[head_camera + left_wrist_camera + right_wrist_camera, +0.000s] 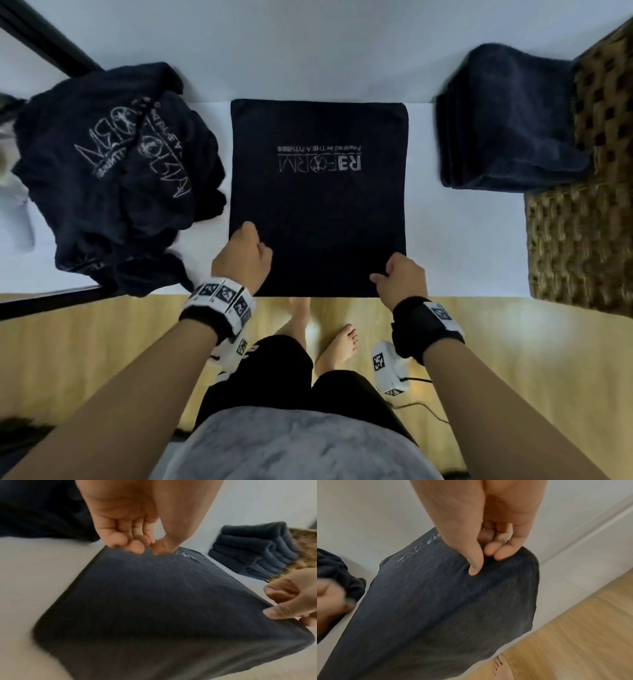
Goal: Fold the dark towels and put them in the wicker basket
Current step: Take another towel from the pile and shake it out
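Already we had one dark navy printed towel (318, 198) spread flat on the white table (462, 240), our left hand (243, 255) pinching its near left edge, our right hand (402, 281) pinching its near right corner. Right of it, folded dark towels (507, 120) sat stacked against the brown wicker basket (582, 236); left, a crumpled dark pile (116, 171) awaited folding.

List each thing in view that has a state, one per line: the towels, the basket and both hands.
Spread towel: flat on the white surface, logo up, near corners gripped.
Unfolded towel pile: crumpled, left of the spread towel.
Folded towel stack: folded, leaning against the wicker basket, not inside.
Wicker basket: at the right edge; inside not visible.
Left hand: pinching the near left corner.
Right hand: pinching the near right corner.
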